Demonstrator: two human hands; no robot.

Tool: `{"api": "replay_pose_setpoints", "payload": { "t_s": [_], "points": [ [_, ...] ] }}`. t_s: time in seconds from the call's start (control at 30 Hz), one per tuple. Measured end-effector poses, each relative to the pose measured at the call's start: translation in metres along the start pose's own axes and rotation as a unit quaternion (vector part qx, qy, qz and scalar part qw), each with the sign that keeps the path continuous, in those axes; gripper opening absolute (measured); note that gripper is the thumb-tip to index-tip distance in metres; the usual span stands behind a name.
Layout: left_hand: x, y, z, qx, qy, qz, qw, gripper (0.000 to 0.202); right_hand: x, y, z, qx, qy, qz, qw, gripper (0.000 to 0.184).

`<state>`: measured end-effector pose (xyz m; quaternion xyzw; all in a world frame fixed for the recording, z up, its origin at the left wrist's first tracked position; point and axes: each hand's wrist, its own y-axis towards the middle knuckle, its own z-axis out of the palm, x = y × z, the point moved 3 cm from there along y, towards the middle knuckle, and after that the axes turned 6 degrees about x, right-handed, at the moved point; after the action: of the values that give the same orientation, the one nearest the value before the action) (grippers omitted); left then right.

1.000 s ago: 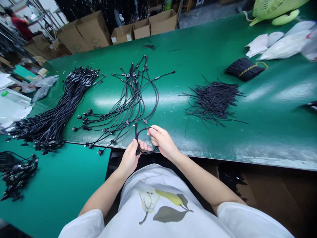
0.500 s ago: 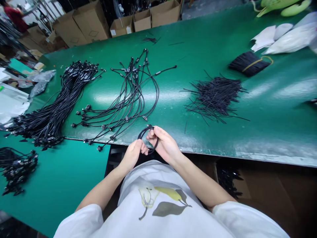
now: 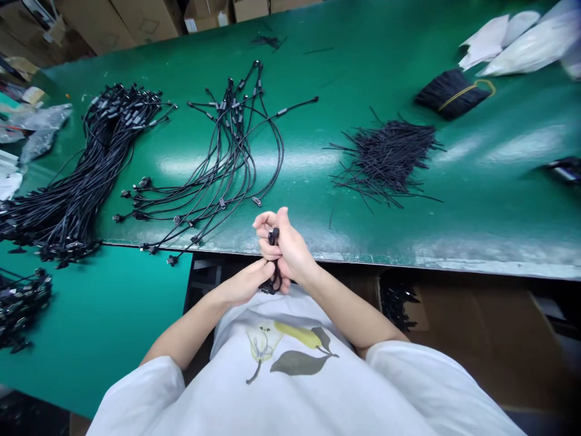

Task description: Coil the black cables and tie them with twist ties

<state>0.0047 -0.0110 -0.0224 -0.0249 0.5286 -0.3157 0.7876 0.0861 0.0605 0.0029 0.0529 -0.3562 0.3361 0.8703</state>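
Note:
My right hand [image 3: 285, 248] is closed round a coiled black cable [image 3: 273, 237], with a connector poking out between its fingers. My left hand [image 3: 245, 283] pinches the lower end of the same cable just below, in front of my white shirt. Both hands hover at the near edge of the green table [image 3: 318, 151]. Spread on the table ahead lie several loose black cables [image 3: 227, 157]. A thick bundle of the same cables [image 3: 86, 175] stretches along the left.
A pile of thin black ties [image 3: 385, 160] lies to the right, a banded black bundle [image 3: 447, 94] behind it, white plastic bags [image 3: 521, 42] at the far right. More cables [image 3: 20, 303] rest on a lower teal surface [image 3: 100, 321]. Cardboard boxes [image 3: 136, 18] stand beyond.
The open loop of cable held between both hands has been squeezed into a tight coil in my right hand. The view has tilted downward.

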Motion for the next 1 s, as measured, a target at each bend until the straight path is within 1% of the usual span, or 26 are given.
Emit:
{"api": "replay_pose_setpoints", "payload": {
  "t_s": [0.03,0.1,0.17,0.23,0.3,0.33,0.37,0.4,0.43,0.47,0.5,0.53,0.57,0.6,0.63,0.67,0.7,0.73,0.83,0.9,0.93,1.0],
  "points": [
    [0.001,0.000,0.004,0.008,-0.058,-0.016,0.998,0.049,0.003,0.000,0.001,0.012,0.008,0.007,1.000,0.056],
    [-0.001,-0.001,0.012,0.004,-0.137,-0.022,0.990,0.047,0.006,0.000,0.002,0.032,0.023,0.022,0.999,0.059],
    [-0.003,-0.002,0.016,-0.001,-0.173,-0.017,0.985,0.044,0.008,0.002,0.001,0.050,0.038,0.030,0.998,0.060],
    [-0.005,-0.003,0.018,0.003,-0.182,-0.016,0.983,0.043,0.012,0.005,-0.002,0.060,0.029,0.022,0.998,0.061],
    [-0.004,-0.002,0.016,0.003,-0.184,-0.022,0.983,0.043,0.021,0.005,-0.007,0.052,-0.039,-0.010,0.998,0.060],
    [-0.003,-0.002,0.013,-0.003,-0.178,-0.023,0.984,0.043,0.029,0.003,-0.010,0.038,-0.106,-0.040,0.993,0.057],
    [-0.002,-0.002,0.008,-0.017,-0.161,-0.020,0.987,0.043,0.038,-0.002,-0.013,0.021,-0.197,-0.080,0.977,0.053],
    [-0.002,-0.002,0.003,-0.039,-0.127,-0.012,0.991,0.044,0.048,-0.008,-0.015,0.006,-0.308,-0.128,0.943,0.046],
    [-0.004,-0.002,-0.003,-0.060,-0.075,-0.004,0.995,0.043,0.056,-0.016,-0.015,0.002,-0.430,-0.175,0.886,0.038],
    [-0.006,-0.002,-0.008,-0.076,-0.007,0.005,0.997,0.042,0.061,-0.024,-0.014,0.018,-0.548,-0.211,0.809,0.030],
    [-0.010,-0.002,-0.011,-0.083,0.071,0.008,0.994,0.041,0.061,-0.033,-0.012,0.054,-0.651,-0.234,0.721,0.026],
    [-0.013,-0.003,-0.013,-0.076,0.151,0.006,0.986,0.039,0.057,-0.041,-0.012,0.102,-0.731,-0.241,0.630,0.026],
    [-0.017,-0.003,-0.013,-0.059,0.223,-0.001,0.973,0.038,0.050,-0.047,-0.013,0.152,-0.788,-0.235,0.549,0.027],
    [-0.020,-0.003,-0.012,-0.040,0.282,-0.011,0.959,0.036,0.041,-0.052,-0.015,0.197,-0.825,-0.217,0.483,0.026],
    [-0.022,-0.003,-0.010,-0.025,0.325,-0.020,0.945,0.035,0.033,-0.056,-0.019,0.229,-0.849,-0.193,0.436,0.025],
    [-0.024,-0.003,-0.008,-0.013,0.352,-0.030,0.935,0.035,0.026,-0.058,-0.023,0.249,-0.864,-0.167,0.405,0.024],
    [-0.024,-0.002,-0.005,-0.002,0.368,-0.040,0.929,0.035,0.021,-0.060,-0.026,0.262,-0.873,-0.141,0.386,0.022],
    [-0.023,-0.001,-0.004,0.007,0.378,-0.048,0.924,0.035,0.018,-0.061,-0.029,0.268,-0.879,-0.119,0.375,0.019],
    [-0.016,0.002,-0.003,0.020,0.398,-0.057,0.916,0.033,0.016,-0.063,-0.033,0.264,-0.890,-0.083,0.363,0.014],
    [-0.011,0.004,-0.006,0.019,0.401,-0.064,0.914,0.032,0.016,-0.066,-0.034,0.257,-0.897,-0.071,0.354,0.015],
    [-0.009,0.005,-0.006,0.028,0.394,-0.074,0.916,0.032,0.017,-0.068,-0.035,0.255,-0.900,-0.075,0.345,0.017],
    [-0.006,0.007,-0.005,0.058,0.375,-0.090,0.921,0.035,0.017,-0.073,-0.035,0.264,-0.903,-0.107,0.320,0.022]
  ]
}}
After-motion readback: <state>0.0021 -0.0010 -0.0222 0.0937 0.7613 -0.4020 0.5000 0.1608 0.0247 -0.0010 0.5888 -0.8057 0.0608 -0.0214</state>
